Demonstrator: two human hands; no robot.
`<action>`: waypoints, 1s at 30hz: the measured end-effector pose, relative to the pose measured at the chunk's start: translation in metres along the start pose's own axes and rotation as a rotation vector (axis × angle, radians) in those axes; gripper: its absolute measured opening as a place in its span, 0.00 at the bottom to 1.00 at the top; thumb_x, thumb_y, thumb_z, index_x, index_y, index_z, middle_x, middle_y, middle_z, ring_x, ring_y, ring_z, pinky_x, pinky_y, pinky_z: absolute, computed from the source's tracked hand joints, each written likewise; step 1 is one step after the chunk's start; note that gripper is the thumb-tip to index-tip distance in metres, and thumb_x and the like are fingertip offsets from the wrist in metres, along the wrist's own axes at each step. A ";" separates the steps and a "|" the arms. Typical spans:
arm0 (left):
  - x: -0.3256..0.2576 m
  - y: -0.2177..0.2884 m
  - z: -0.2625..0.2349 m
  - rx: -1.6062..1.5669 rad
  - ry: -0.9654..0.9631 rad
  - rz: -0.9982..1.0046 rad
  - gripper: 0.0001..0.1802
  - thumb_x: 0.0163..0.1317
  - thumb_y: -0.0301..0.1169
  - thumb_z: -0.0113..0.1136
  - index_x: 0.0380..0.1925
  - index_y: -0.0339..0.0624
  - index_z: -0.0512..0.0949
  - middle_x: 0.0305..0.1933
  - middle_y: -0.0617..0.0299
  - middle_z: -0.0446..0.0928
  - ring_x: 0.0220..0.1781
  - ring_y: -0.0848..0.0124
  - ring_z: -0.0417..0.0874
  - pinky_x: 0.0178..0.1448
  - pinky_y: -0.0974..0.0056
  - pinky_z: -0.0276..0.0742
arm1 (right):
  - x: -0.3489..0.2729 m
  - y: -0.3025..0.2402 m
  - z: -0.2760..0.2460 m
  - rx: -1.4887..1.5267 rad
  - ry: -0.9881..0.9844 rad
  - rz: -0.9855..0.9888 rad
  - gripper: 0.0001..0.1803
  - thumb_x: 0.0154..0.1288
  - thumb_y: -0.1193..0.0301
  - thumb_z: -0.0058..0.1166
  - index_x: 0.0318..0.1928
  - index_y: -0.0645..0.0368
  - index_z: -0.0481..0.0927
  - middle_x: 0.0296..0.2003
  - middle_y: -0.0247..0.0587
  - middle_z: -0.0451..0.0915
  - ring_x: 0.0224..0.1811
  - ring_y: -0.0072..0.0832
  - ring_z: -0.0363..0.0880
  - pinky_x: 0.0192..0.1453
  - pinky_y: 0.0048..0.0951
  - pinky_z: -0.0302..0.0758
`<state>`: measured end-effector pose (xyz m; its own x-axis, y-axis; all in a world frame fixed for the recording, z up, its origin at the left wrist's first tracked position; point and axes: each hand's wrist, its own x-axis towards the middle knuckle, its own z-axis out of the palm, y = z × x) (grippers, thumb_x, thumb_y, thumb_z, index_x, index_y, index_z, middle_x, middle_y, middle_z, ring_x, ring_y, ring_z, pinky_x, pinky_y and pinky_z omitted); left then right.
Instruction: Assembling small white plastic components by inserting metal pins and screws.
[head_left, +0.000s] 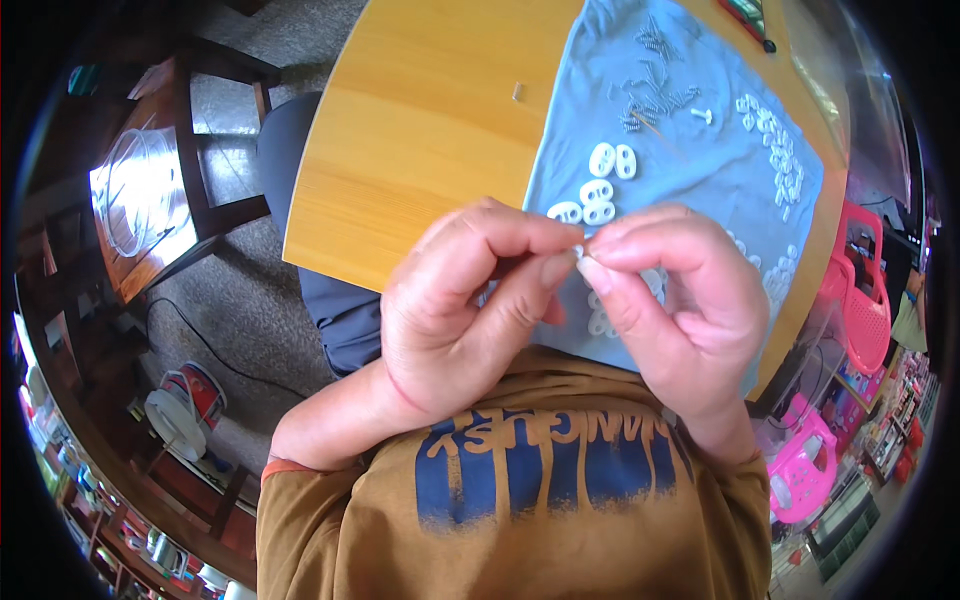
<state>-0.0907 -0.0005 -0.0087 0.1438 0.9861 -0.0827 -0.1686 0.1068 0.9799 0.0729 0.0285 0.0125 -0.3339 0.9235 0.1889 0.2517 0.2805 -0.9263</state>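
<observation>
Both hands raised together, fingertips meeting. Left hand (460, 310) pinched, thumb against forefinger. Right hand (680, 300) pinched likewise, remaining fingers curled. Forearms angle in from below.

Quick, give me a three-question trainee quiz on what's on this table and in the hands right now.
1. True or false: the small white plastic pieces lie on a blue cloth.
2. What lies heaped at the cloth's far end? A) small metal springs B) coins C) nails
3. Where do the left hand and right hand meet?

Key
1. True.
2. A.
3. At the fingertips, above the near edge of the cloth, pinching something tiny; the wooden table lies beneath.
</observation>
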 end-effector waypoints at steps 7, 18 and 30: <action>0.006 -0.003 0.009 -0.306 0.092 -0.085 0.08 0.61 0.24 0.55 0.39 0.33 0.72 0.33 0.57 0.77 0.25 0.75 0.76 0.30 0.73 0.73 | 0.003 -0.006 -0.014 0.024 -0.077 0.072 0.09 0.56 0.85 0.52 0.39 0.67 0.74 0.37 0.43 0.76 0.40 0.25 0.75 0.46 0.22 0.71; 0.005 -0.013 -0.013 -0.262 0.251 -0.053 0.09 0.61 0.24 0.55 0.40 0.33 0.72 0.31 0.57 0.77 0.24 0.77 0.76 0.39 0.72 0.74 | 0.003 0.016 -0.043 -0.571 0.005 -0.059 0.09 0.53 0.82 0.57 0.37 0.63 0.77 0.31 0.40 0.77 0.32 0.29 0.75 0.37 0.24 0.71; 0.003 -0.016 -0.015 -0.246 0.215 -0.036 0.09 0.61 0.24 0.55 0.41 0.33 0.72 0.33 0.55 0.78 0.25 0.77 0.76 0.34 0.75 0.73 | 0.008 0.026 -0.025 -0.686 -0.235 -0.152 0.12 0.42 0.81 0.61 0.31 0.60 0.76 0.29 0.38 0.73 0.31 0.35 0.73 0.34 0.32 0.70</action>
<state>-0.1020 0.0022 -0.0268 -0.0509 0.9825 -0.1791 -0.4014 0.1441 0.9045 0.0998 0.0502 -0.0018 -0.5770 0.8024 0.1527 0.6722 0.5726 -0.4693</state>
